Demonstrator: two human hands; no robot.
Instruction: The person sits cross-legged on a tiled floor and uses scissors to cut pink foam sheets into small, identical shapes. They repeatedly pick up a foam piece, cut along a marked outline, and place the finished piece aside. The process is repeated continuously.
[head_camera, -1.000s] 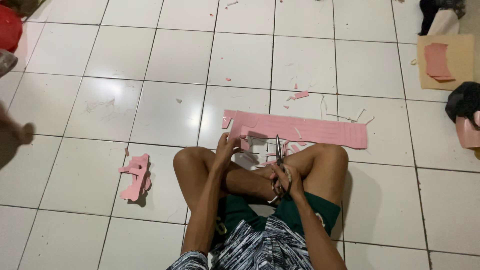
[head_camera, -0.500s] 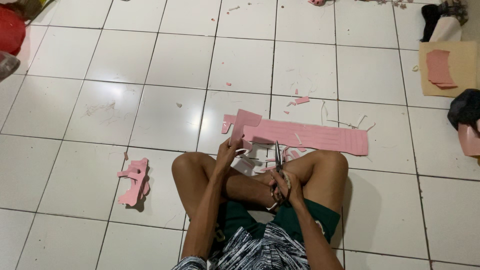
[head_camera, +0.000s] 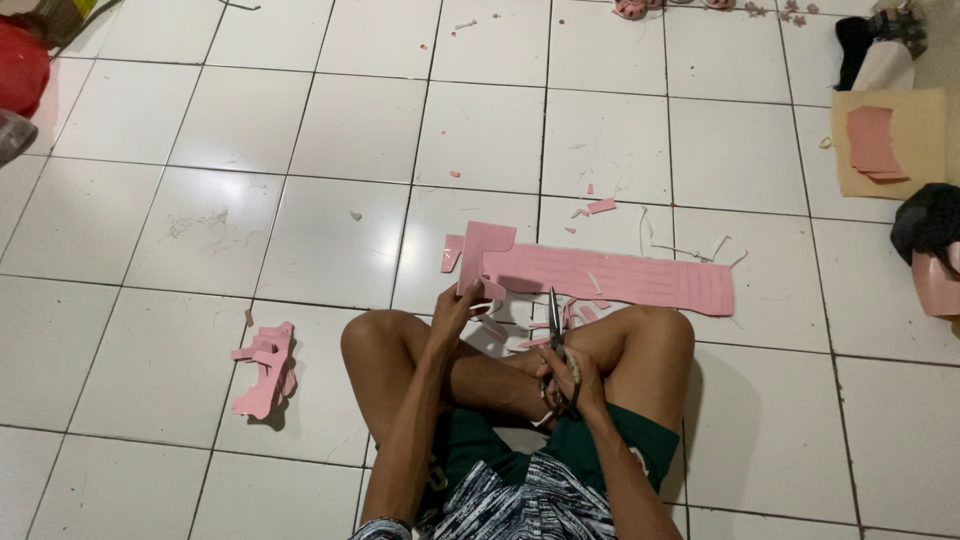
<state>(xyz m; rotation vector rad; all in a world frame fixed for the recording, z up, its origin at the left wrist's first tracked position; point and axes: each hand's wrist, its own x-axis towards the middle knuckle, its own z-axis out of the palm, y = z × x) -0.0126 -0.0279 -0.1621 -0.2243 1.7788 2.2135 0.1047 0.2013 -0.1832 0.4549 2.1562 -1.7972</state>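
I sit cross-legged on a white tiled floor. My left hand pinches a small pink cut-out piece and holds it upright above my knee. My right hand grips a pair of scissors, blades pointing away from me over my shins. A long pink sheet lies flat on the floor just beyond my legs. Small pink and white trimmings lie between my knees and the sheet.
A pile of pink cut shapes lies to my left. At the right are a brown board with pink pieces, a dark object and another pink piece. A red object sits far left.
My left hand has lifted the pink cut-out away from the long sheet and raised it upright. The scissors stay in my right hand. The view has tilted, showing more floor beyond.
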